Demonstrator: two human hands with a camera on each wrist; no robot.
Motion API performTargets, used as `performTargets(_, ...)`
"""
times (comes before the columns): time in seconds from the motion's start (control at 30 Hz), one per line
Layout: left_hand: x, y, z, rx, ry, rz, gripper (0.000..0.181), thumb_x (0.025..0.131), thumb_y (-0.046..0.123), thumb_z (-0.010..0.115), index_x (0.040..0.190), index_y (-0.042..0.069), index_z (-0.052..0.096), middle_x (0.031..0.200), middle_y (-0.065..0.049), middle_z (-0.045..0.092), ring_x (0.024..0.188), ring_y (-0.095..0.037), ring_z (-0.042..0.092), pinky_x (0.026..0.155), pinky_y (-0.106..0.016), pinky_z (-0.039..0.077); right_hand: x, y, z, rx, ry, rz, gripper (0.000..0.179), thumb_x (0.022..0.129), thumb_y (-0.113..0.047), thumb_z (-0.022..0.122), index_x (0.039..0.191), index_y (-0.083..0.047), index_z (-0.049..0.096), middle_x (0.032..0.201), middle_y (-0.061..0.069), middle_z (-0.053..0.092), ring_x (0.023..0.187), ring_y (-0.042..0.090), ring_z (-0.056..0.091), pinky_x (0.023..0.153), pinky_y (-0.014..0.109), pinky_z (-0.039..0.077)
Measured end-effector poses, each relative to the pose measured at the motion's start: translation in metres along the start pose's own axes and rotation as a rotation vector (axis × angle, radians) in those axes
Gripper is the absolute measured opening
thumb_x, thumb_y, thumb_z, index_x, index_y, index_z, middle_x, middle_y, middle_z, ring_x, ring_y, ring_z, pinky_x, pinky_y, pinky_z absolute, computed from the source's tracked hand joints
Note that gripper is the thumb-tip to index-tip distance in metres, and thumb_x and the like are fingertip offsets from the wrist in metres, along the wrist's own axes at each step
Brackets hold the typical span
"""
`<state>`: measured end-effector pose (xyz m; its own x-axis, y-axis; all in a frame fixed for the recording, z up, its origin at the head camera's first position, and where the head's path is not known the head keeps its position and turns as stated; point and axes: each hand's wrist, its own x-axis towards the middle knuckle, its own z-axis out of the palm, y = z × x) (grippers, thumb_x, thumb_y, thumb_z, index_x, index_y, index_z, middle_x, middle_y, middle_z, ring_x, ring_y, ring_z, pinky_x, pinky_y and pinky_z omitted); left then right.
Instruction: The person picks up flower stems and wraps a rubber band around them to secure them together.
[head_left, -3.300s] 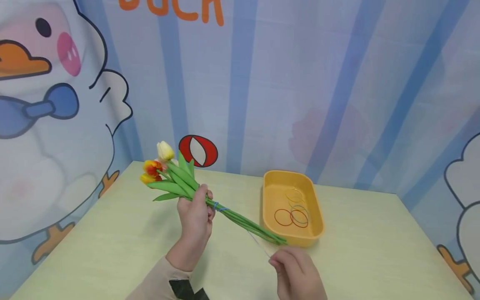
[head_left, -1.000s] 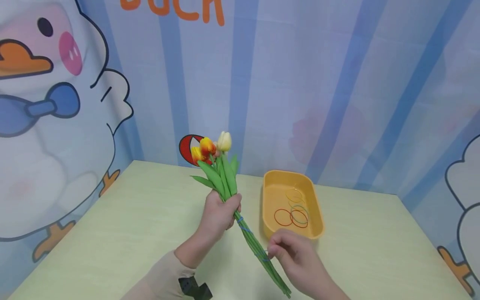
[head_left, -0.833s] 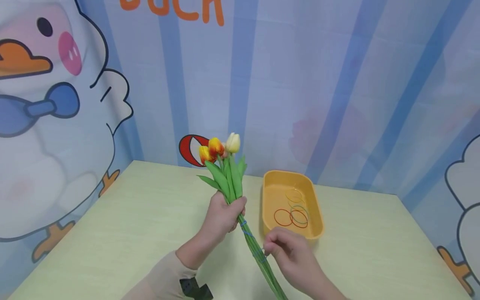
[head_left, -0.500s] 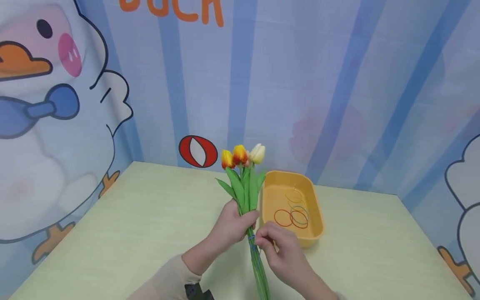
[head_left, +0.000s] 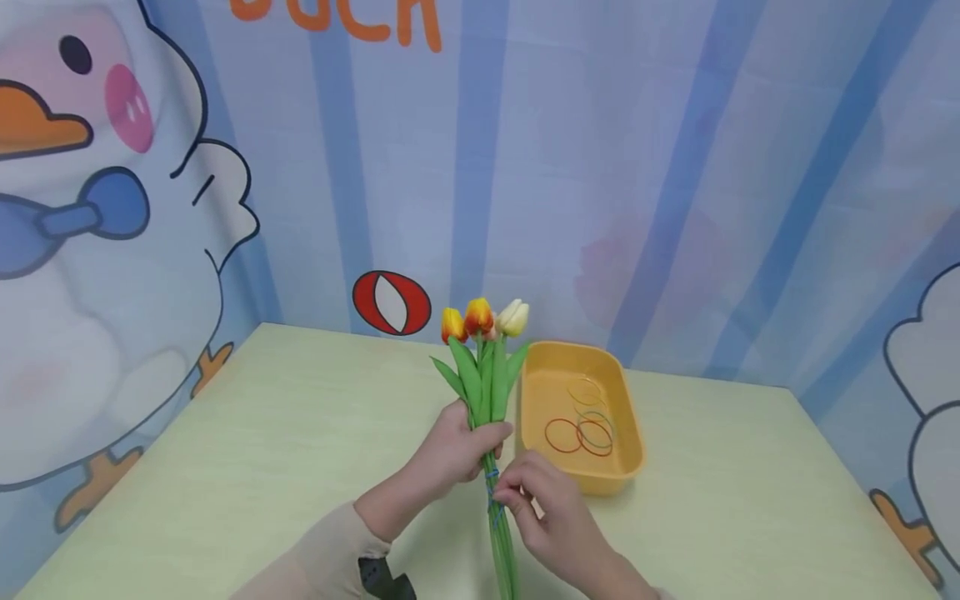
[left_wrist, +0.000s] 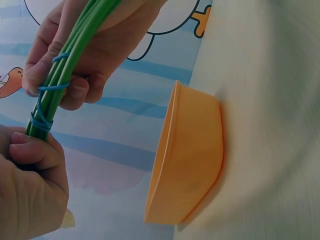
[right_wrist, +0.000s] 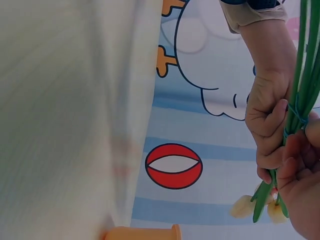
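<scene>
A bunch of tulips (head_left: pixel 485 375), with yellow-orange, white and pale pink heads, stands nearly upright above the table. My left hand (head_left: pixel 453 450) grips its green stems just below the leaves. Under that hand, blue rubber band (left_wrist: pixel 54 87) loops circle the stems at several heights, clearest in the left wrist view. My right hand (head_left: pixel 551 521) pinches the band at the stems with thumb and forefinger, close below the left hand. In the right wrist view both hands meet at the stems (right_wrist: pixel 306 75), and the heads point downward, partly hidden.
Behind and to the right of the hands, a yellow plastic tray (head_left: pixel 633 433) stands on the pale table (head_left: pixel 315 417). Several loose rubber bands (head_left: pixel 562 435), red, yellow and greenish, lie inside it. A printed cartoon backdrop (head_left: pixel 540 167) hangs behind the table.
The bunch has swung from slanting left to nearly upright, moving right. My right hand, earlier drawing the band out near the stem ends, has come up the stems close to my left hand.
</scene>
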<state>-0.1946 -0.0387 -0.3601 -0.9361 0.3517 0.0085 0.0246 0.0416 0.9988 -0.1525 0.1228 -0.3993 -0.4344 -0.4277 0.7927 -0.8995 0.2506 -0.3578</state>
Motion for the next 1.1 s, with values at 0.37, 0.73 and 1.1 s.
performTargets(0.37,0.004,-0.008,-0.011,0.032,-0.009,-0.033,0.014,0.092,0.014,0.057,0.085,0.002,0.055,0.056,0.001,0.047,0.039,-0.01,0.029,0.041,-0.021,0.026,0.003,0.002,-0.01,0.028,-0.17,-0.003,0.002,0.095,-0.012,0.06,0.094,-0.012,0.061,0.087,-0.005,0.057,0.077,0.004,0.053,0.068,0.015,0.047)
performTargets(0.73,0.001,-0.021,-0.037,0.175,0.053,-0.112,0.016,0.09,0.016,0.063,0.089,0.003,0.054,0.061,-0.002,0.051,0.041,-0.01,0.03,0.043,-0.021,0.026,0.001,0.023,-0.05,-0.113,-0.175,0.141,0.015,0.089,-0.004,0.066,0.094,-0.018,0.062,0.088,-0.012,0.057,0.078,0.002,0.052,0.068,0.02,0.047)
performTargets(1.1,0.016,-0.04,-0.059,0.301,0.199,-0.13,0.021,0.086,0.012,0.066,0.1,0.002,0.054,0.067,-0.005,0.056,0.054,-0.015,0.044,0.052,-0.026,0.038,-0.014,0.061,-0.069,-0.276,-0.063,0.18,0.004,0.092,-0.007,0.064,0.091,-0.011,0.063,0.085,-0.009,0.059,0.078,0.006,0.057,0.07,0.018,0.047)
